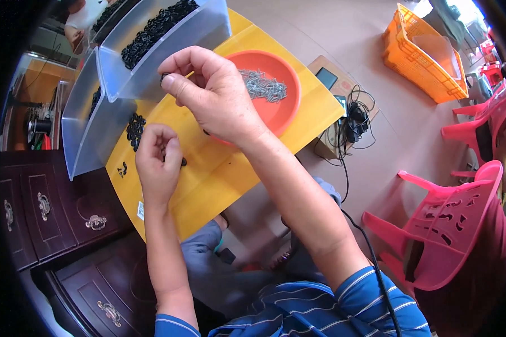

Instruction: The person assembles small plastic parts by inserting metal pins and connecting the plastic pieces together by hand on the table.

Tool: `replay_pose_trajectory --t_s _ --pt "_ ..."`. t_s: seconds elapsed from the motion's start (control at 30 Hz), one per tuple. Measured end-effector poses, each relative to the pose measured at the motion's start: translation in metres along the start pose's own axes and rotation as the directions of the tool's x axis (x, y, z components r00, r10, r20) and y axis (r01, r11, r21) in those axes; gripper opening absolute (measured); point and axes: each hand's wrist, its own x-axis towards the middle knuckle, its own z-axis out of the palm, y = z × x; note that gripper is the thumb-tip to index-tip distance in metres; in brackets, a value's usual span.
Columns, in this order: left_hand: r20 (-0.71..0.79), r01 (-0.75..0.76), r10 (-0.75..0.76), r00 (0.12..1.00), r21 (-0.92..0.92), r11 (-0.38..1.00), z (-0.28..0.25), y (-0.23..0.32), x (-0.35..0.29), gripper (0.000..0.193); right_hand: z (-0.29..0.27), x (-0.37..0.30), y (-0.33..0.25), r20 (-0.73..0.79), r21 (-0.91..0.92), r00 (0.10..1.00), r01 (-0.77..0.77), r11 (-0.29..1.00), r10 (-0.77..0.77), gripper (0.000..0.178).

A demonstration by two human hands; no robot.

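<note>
My right hand [216, 92] is raised over the yellow table [208, 196], thumb and forefinger pinching a small black piece [163, 77]. Lower and to the left, my left hand [158, 154] is closed, its fingers curled around something dark that I cannot make out. Beside its thumb shows a small black part [184, 162]. A pile of black ring-like parts [135, 130] lies just beyond the left hand. Partly behind my right wrist stands an orange-red bowl [289, 106] holding many silvery screws or pins [267, 87].
Translucent bins [211, 28] with black rings [154, 33] line the table's far left. A few dark screws [122, 169] lie near the left edge. Dark drawers [56, 208] stand left. A box with cables [357, 121], an orange crate [424, 62] and pink chairs [438, 224] are right.
</note>
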Motion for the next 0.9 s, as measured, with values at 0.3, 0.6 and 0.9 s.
replay_pose_trajectory --t_s 0.3,0.6,0.9 --pt "-0.085 0.1 -0.128 0.988 -0.27 0.957 -0.047 -0.027 -0.056 0.01 0.031 -0.004 0.02 0.026 0.001 0.996 -0.087 0.996 0.087 0.012" --pt "-0.149 0.086 -0.14 0.979 -0.321 0.943 -0.067 -0.039 -0.07 0.01 -0.034 0.001 -0.022 -0.318 -0.067 0.943 0.082 0.994 -0.099 0.017" --pt "-0.143 0.032 -0.101 0.985 -0.423 0.906 -0.066 -0.036 -0.069 0.006 -0.345 -0.008 -0.004 -0.88 -0.035 0.476 -0.052 0.998 -0.006 0.032"
